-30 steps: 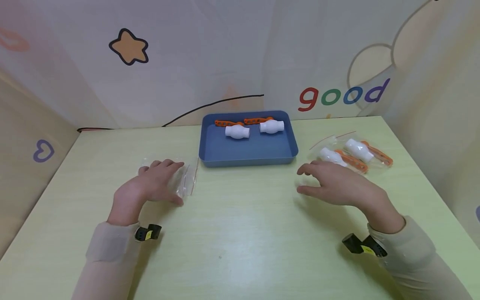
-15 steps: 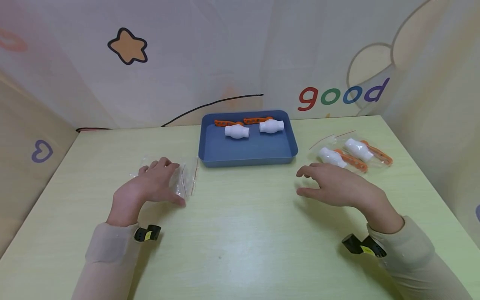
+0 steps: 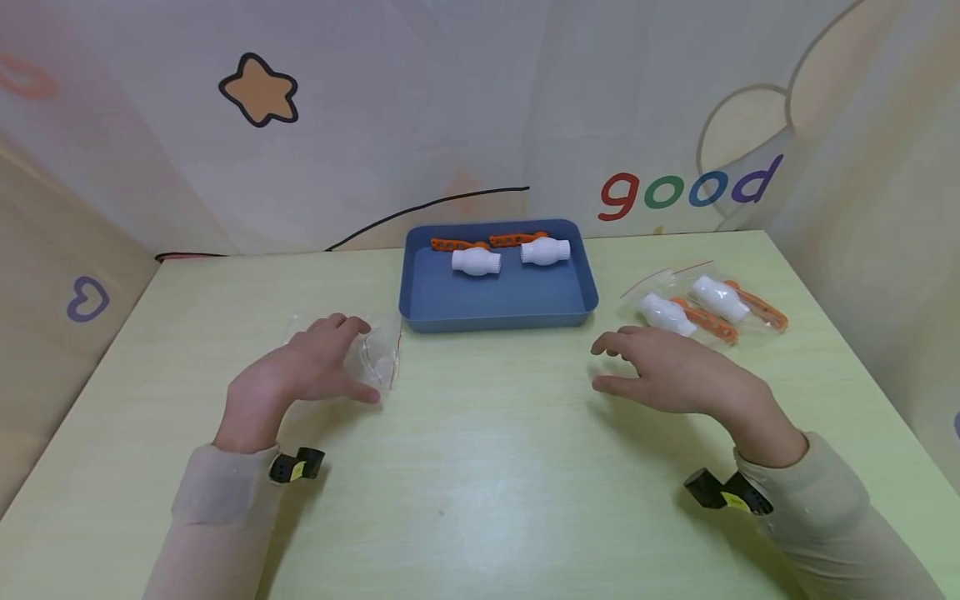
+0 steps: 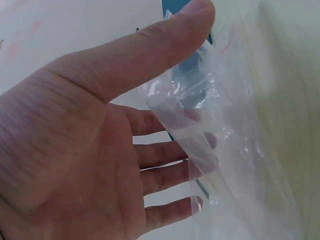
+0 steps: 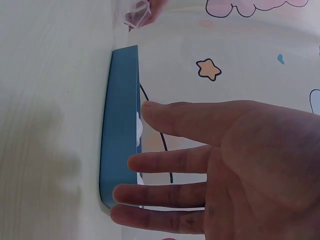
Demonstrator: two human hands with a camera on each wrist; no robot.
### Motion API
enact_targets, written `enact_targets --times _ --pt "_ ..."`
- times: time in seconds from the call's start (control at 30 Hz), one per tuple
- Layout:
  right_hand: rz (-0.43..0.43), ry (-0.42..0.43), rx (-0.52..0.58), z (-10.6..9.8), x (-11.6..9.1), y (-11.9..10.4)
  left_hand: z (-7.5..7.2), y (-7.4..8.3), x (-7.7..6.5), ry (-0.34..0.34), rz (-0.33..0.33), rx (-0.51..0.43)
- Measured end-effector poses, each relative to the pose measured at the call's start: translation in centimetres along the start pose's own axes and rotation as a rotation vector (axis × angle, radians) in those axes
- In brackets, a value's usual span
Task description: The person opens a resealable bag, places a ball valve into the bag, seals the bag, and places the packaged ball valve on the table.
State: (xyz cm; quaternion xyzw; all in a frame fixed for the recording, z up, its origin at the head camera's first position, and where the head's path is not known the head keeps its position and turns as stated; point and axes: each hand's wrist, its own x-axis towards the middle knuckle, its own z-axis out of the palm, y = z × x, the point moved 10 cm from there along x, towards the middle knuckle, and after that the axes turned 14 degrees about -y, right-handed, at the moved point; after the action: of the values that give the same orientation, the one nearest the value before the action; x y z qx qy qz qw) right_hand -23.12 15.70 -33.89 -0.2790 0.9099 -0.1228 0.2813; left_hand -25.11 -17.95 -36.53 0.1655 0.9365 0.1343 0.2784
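Observation:
My left hand (image 3: 318, 362) is over clear plastic zip bags (image 3: 380, 357) on the left of the table, thumb and fingers spread apart. In the left wrist view, the fingers (image 4: 165, 152) show partly through the crumpled clear plastic (image 4: 225, 130), and the thumb stands apart from them. My right hand (image 3: 667, 367) hovers over the table with its fingers loosely extended and nothing in its grasp. Beyond it lie two clear bags, each with a white ribbed tube-like piece (image 3: 666, 314) and an orange handle with holes (image 3: 707, 320).
A blue tray (image 3: 498, 322) stands at the back middle. Inside are two white ribbed pieces (image 3: 476, 262) and two orange handles (image 3: 459, 244). A printed curtain (image 3: 420, 100) hangs behind the table (image 3: 480, 467).
The left hand's thumb has shifted slightly right, and the clear bags under that hand have slid a little to the right. The right hand stays nearly still.

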Motion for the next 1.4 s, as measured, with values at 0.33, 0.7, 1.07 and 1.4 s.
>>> enact_targets --times 0.33,0.7,1.07,1.4 --pt "-0.025 0.03 0.006 -0.2 0.0 -0.3 -0.1 2.1 -0.4 -0.008 0.056 -0.025" --pt "-0.093 0.127 0.005 -0.9 0.2 -1.2 0.4 5.5 -0.5 0.019 0.152 0.027" --pt "-0.146 0.162 0.036 -0.3 0.9 -2.3 1.5 8.7 -0.3 0.001 0.219 0.022" --pt "-0.22 0.128 0.063 0.9 1.6 -4.1 1.5 11.5 -1.0 0.056 0.349 -0.022"
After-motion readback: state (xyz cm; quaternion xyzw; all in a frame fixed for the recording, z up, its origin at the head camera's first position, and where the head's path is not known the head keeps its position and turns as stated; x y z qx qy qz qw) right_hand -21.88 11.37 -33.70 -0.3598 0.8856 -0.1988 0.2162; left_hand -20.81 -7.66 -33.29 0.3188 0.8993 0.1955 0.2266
